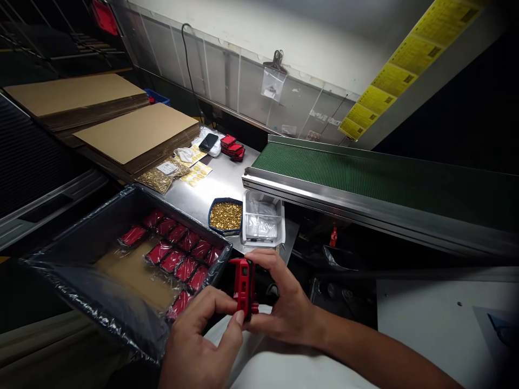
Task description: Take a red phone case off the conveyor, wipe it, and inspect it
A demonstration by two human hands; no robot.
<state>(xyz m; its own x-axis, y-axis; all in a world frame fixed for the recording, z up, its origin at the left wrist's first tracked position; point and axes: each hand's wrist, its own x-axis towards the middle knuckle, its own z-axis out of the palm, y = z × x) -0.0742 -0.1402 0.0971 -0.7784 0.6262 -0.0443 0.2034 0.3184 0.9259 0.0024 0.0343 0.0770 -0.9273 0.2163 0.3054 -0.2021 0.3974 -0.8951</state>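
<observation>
No legible text anywhere. Yellow label strip [399,67] on wall carries dark print, too small to read. Round yellow stickers [197,174] on steel table and white tag on bag of brass parts [162,175] equally unreadable.

Steel tabletop [227,178] carrying a blue dish of gold bits [225,215] touching a clear plastic tray [263,220] at the near edge. Bagged gold parts [162,175] and yellow sticker sheets [195,173] lying left, a phone [208,142] and red units [232,147] sitting at the back.
</observation>
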